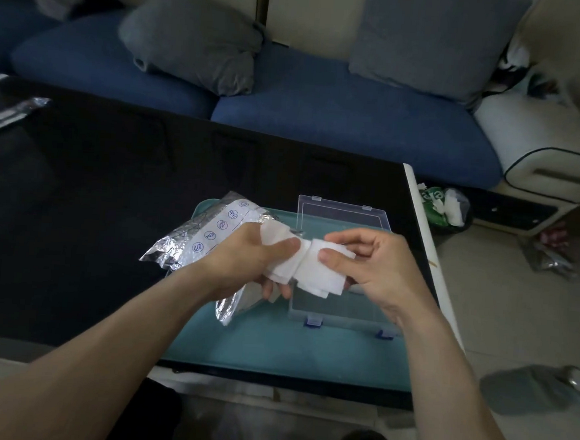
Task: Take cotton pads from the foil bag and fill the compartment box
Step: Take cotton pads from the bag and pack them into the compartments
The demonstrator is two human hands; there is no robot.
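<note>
Currently, as I log it from the head view:

- Left hand (245,256): fingers and thumb curled round a bunch of pads (299,265), gripping its left end; the bag (199,241) lies just beyond and under this hand, its mouth toward the wrist. I cannot tell whether the hand also touches the foil.
- Right hand (378,263): thumb on top, fingers behind, pinching the right end of the same pads. Both hands hold the one bunch between them, off the surface.
- Pads: white, soft, several layers, sagging at the lower edge; out of the bag, not yet in the box.
- Box (337,305): clear, lid (342,211) up beyond the hands, base right under the right hand, blue clasps nearest me. I see no pads in it; dividers too faint to make out.
- Mat (272,349): teal, under box and bag, on a dark table (95,189).

Step in hand, by my judgement: parting a portion from the bunch for the box. To do it well I would keep the left grip firm, peel a small stack with the right thumb, square its edges, and lower it flat into the base below, rather than dropping it. Loose layers may fan out or snag the wall.
</note>
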